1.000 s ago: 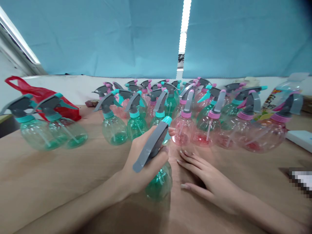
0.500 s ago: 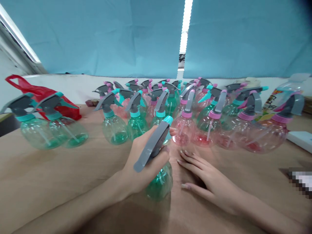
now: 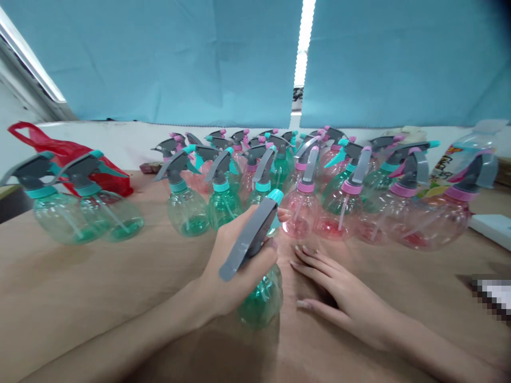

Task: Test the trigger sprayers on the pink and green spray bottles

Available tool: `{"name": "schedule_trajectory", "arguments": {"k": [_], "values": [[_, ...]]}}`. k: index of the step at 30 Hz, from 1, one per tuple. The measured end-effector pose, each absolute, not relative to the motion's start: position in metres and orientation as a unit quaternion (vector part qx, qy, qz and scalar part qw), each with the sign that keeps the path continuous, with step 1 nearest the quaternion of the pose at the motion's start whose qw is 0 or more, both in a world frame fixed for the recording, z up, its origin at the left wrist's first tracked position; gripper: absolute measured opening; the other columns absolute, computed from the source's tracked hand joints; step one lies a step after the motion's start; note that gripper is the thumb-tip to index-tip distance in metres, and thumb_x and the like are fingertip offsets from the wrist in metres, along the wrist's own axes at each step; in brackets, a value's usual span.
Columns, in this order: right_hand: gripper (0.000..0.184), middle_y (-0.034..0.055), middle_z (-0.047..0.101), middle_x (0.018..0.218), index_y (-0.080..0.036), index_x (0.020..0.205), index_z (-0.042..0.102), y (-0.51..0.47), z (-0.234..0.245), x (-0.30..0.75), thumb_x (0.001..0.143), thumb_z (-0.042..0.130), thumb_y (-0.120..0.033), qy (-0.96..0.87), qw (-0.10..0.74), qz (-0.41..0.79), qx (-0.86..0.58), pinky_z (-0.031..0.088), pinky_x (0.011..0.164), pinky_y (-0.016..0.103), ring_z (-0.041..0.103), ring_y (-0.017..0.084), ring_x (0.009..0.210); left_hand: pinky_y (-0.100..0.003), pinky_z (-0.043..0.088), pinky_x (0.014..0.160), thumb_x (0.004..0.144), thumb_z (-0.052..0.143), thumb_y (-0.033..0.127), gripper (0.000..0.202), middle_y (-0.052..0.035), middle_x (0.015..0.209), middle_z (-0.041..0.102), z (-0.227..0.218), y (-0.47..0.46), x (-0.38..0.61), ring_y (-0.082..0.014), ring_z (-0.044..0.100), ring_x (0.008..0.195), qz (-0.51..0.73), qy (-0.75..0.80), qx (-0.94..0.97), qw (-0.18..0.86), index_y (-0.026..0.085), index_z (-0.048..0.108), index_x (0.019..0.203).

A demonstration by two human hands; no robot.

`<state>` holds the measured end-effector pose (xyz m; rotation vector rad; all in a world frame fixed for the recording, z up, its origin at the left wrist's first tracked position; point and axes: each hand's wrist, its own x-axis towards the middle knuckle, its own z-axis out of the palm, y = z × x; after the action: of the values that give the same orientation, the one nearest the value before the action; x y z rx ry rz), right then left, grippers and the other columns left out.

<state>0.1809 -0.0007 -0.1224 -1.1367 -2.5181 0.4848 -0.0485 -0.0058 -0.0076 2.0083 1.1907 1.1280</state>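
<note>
The left hand [image 3: 231, 292] grips the green spray bottle [image 3: 261, 304] around its neck, near centre on the table [image 3: 120, 303]; the right hand [image 3: 347, 290] rests open, palm down, just right. Snug fingers should keep it steady.

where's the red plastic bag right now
On the left side of the head view, the red plastic bag sits on the tabletop, just behind the two leftmost green spray bottles and near the white wall.
</note>
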Motion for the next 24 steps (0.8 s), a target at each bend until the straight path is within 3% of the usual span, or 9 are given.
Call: {"name": "schedule_trajectory", "arguments": {"k": [8,14,21,24], "values": [[0.064,0.0083,0.034,0.156,-0.022,0.146,0.044,-0.0014,-0.1223,0.1816,0.093,0.053,-0.057,-0.884,0.173,0.17,-0.4,0.027,0.116,0.053,0.027,0.03,0.144,-0.027,0.04,0.054,0.078,0.05,0.023,0.026,0.0033,0.068,0.054,-0.0082,-0.0056,-0.0491,-0.0153,0.048,0.058,0.414,0.451,0.747,0.26,0.024,0.06,0.103],[0.064,0.0068,0.033,0.156,-0.024,0.147,0.042,-0.0008,-0.1225,0.1813,0.093,0.053,-0.056,-0.885,0.178,0.169,-0.395,0.027,0.117,0.053,0.027,0.03,0.144,-0.027,0.039,0.054,0.078,0.048,0.022,0.025,0.0052,0.063,0.048,-0.0066,-0.005,-0.0481,-0.0138,0.043,0.054,0.419,0.442,0.752,0.253,0.022,0.059,0.101],[0.064,0.0082,0.032,0.157,-0.02,0.147,0.043,-0.0015,-0.1197,0.1798,0.095,0.049,-0.058,-0.89,0.16,0.159,-0.396,0.026,0.117,0.052,0.026,0.028,0.145,-0.028,0.041,0.055,0.078,0.049,0.021,0.021,0.0033,0.067,0.051,-0.005,-0.0054,-0.0488,-0.0164,0.051,0.062,0.415,0.433,0.748,0.283,0.021,0.056,0.097],[0.065,0.0088,0.032,0.157,-0.019,0.146,0.043,-0.0014,-0.1192,0.1794,0.095,0.047,-0.059,-0.89,0.152,0.158,-0.399,0.026,0.117,0.052,0.026,0.028,0.145,-0.028,0.04,0.056,0.077,0.049,0.02,0.024,0.0043,0.065,0.045,-0.0051,-0.0045,-0.0503,-0.0165,0.05,0.062,0.41,0.428,0.751,0.291,0.022,0.056,0.1]]}}
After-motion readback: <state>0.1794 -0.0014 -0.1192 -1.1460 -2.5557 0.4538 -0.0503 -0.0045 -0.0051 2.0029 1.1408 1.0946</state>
